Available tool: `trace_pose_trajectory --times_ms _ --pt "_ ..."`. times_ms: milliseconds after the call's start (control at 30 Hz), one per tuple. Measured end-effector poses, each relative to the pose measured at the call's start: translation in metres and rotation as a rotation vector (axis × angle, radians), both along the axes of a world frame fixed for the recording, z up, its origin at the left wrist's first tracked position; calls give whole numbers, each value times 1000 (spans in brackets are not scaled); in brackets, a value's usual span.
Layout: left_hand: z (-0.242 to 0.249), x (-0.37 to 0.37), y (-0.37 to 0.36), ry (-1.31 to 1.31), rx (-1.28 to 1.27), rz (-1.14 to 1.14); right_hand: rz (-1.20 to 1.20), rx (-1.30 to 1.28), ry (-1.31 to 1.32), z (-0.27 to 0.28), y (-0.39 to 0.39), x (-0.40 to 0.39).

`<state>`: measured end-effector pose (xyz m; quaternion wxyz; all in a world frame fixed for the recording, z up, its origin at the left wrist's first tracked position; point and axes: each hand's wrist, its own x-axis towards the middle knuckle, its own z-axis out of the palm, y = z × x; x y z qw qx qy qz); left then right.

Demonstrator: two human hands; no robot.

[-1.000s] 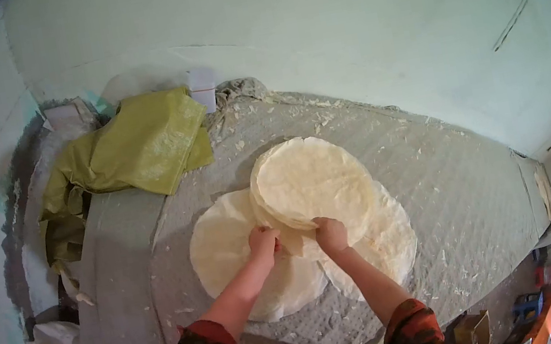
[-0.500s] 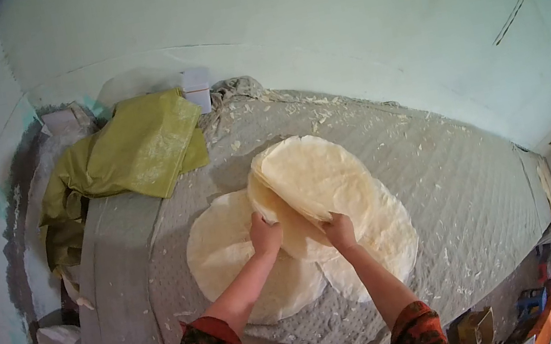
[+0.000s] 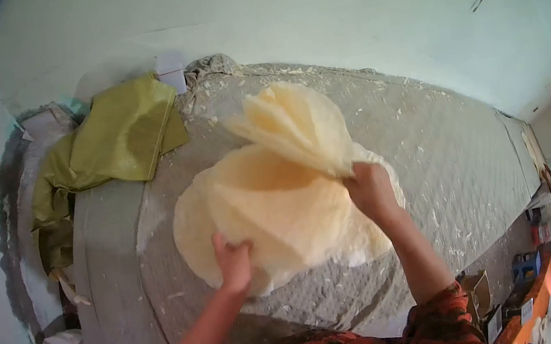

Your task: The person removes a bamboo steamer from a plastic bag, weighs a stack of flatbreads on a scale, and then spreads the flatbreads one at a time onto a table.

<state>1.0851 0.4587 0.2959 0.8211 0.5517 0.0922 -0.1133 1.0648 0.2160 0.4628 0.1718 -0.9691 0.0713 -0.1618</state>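
**dough_fan:** Only the head view to go on. The right hand is pinched shut on the edge of a small stack of thin, pale-yellow round wafer sheets, tipped up off the rest. The left hand is closed on the near edge of the big lower spread of pale round sheets, which lies on the grey quilted counter with flakes scattered all over.

**flatbread_joe:** Yep. An olive-green woven sack is crumpled at the far left end, well apart from the sheets. I'd call this the sorting step: one handful peeled away from the pile. Those things look brittle, so whatever move follows needs a light pinch and support under the raised stack, or the edges crack.
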Motion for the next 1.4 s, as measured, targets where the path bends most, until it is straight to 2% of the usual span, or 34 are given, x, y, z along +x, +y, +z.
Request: trace_pose_trajectory --times_ms 67,100,167,200,267,300,333,367,400,467,500,533,600,633,667,733,767,800,900,967,1033,1233,1300,1333,1400 --pt "-37 -36 36 154 83 45 52 18 22 -4 25 -28" --pt "-36 -45 48 160 88 49 104 41 79 -15 36 -34" --pt "-28 -60 70 325 145 -115 163 48 208 -49 53 -34" --pt "-27 -62 75 320 144 -109 177 24 292 -64 58 -29" --pt "-34 -61 77 108 446 -126 158 112 339 -96 46 -2" --pt "-46 -59 77 103 440 -125 181 9 343 -97 32 20" --pt "-62 -57 78 19 530 -83 203 -92 350 -87 16 44" --pt "-73 -57 80 -63 620 -42 83 -136 411 -49 12 62" --pt "-78 -59 80 -63 616 -45 66 -90 252 -26 0 78" --pt "-80 -59 81 -46 509 -17 -13 -154 320 72 15 81" --pt "-78 -61 81 -44 501 -21 61 -268 166 97 13 82" --pt "-74 -64 80 -91 575 43 139 -382 11 116 13 79" --pt "-63 -68 79 -132 643 107 98 -431 -11 147 43 58" --pt "-58 -70 79 15 445 38 60 -471 -35 149 57 47" --pt "-55 -72 79 158 246 -28 46 -504 18 137 65 38" --pt "-58 -77 78 182 176 -10 77 -608 70 85 71 20" --pt "-61 -79 77 204 111 4 123 -549 31 54 79 7" --pt "-64 -78 77 205 106 7 137 -405 -4 5 80 -4" --pt "-73 -75 79 228 60 -36 178 -297 135 -103 113 -43" --pt "-71 -70 81 236 211 -78 219 -245 242 -170 119 -61" --pt "-67 -70 80 210 211 -44 183 -238 282 -184 132 -70" --pt "-68 -69 80 126 272 -30 179 -204 292 -176 134 -71" --pt "-76 -67 79 -56 388 13 192 -203 273 -180 132 -70" --pt "-79 -68 80 -61 389 19 196 -217 287 -184 131 -70" --pt "-49 -69 84 137 306 -103 199 -232 289 -183 130 -66"
